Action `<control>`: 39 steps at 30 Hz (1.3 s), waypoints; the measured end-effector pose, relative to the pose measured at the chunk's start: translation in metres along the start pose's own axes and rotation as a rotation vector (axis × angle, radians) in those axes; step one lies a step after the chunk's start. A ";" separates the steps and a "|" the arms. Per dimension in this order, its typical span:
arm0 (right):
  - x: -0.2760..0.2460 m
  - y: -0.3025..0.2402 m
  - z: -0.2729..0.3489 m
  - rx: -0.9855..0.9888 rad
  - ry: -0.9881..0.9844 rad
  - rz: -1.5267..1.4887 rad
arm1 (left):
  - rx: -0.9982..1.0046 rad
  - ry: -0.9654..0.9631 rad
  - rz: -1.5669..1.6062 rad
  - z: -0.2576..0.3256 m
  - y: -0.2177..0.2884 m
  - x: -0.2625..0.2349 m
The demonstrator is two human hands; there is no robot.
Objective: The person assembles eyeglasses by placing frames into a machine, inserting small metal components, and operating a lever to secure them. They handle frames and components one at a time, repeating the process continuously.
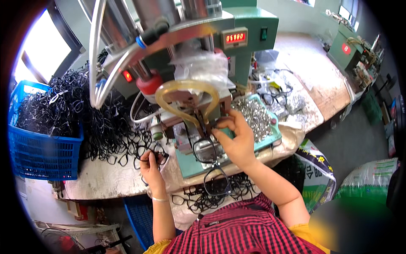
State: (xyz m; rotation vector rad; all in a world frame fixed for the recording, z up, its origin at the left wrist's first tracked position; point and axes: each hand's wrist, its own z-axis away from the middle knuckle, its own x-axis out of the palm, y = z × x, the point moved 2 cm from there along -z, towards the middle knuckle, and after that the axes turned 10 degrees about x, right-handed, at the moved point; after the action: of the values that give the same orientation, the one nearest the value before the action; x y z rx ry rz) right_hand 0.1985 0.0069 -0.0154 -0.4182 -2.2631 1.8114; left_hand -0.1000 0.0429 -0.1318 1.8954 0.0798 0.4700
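- The right hand (pixel 237 142) pinched a black eyeglass frame (pixel 206 150) with its fingers close together and held it under the head of the green machine (pixel 203 51), on the machine's teal base plate (pixel 190 167).
- The left hand (pixel 151 166) was closed around another black frame (pixel 160 157) at the edge of the loose pile (pixel 114 131) on the table (pixel 101 180).
- The blue plastic basket (pixel 42 156) on the left was heaped with black frames.
- The teal tray (pixel 272 135) beside the right hand was full of small silver metal parts (pixel 256 118).
- More black frames lay on the person's lap (pixel 211 197), above the red checked apron (pixel 241 230).
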 end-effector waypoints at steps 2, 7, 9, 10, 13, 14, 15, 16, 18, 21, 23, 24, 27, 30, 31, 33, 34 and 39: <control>0.001 0.003 -0.004 -0.011 0.012 0.030 | 0.108 -0.038 0.027 -0.002 0.021 0.021; 0.009 -0.016 -0.003 0.077 -0.114 -0.142 | 0.673 -0.372 0.127 0.000 0.152 0.098; 0.011 -0.021 -0.001 0.058 -0.092 -0.087 | 0.724 -0.436 -0.076 -0.006 0.173 0.124; 0.012 -0.026 0.003 0.097 -0.119 -0.152 | 0.635 -0.401 -0.034 -0.010 0.168 0.126; 0.007 -0.039 0.014 0.139 -0.178 -0.177 | 0.649 -0.393 0.052 -0.005 0.167 0.121; -0.002 -0.036 0.012 0.099 -0.197 -0.075 | 0.709 -0.448 0.037 0.001 0.165 0.119; -0.013 -0.034 0.008 0.047 -0.225 0.032 | 0.686 -0.474 -0.030 0.009 0.164 0.117; -0.031 -0.017 0.000 -0.113 -0.124 0.285 | 0.769 -0.602 -0.183 0.017 0.165 0.115; -0.066 0.021 -0.009 -0.192 0.155 0.838 | 0.916 -0.786 -0.336 0.025 0.162 0.116; -0.096 0.063 -0.010 -0.210 0.289 1.026 | 1.019 -0.948 -0.363 0.037 0.153 0.140; -0.101 0.070 -0.010 -0.300 0.259 0.954 | 1.065 -0.960 -0.438 0.040 0.141 0.140; -0.102 0.064 -0.016 -0.292 0.294 0.895 | 1.066 -0.966 -0.452 0.040 0.140 0.142; -0.105 0.054 -0.026 -0.175 0.341 0.702 | 1.048 -0.986 -0.469 0.039 0.142 0.144; -0.123 0.075 -0.032 0.109 0.287 0.411 | 1.035 -1.001 -0.462 0.037 0.142 0.146; -0.129 0.072 -0.038 0.011 0.348 0.388 | 1.031 -0.994 -0.460 0.039 0.142 0.145; -0.151 0.064 -0.056 0.109 0.384 0.223 | 1.035 -0.979 -0.454 0.038 0.141 0.145; -0.162 0.067 -0.066 0.137 0.374 0.257 | 1.032 -0.975 -0.440 0.037 0.142 0.146; -0.136 0.083 -0.069 -0.053 0.325 0.779 | 0.878 -0.942 -0.405 0.043 0.139 0.132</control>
State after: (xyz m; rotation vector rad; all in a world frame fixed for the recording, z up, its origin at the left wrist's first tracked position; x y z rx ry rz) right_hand 0.3566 0.0394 -0.0794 -1.6513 -2.0535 1.7762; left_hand 0.0137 -0.0104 0.0197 2.6698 0.0407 -0.8950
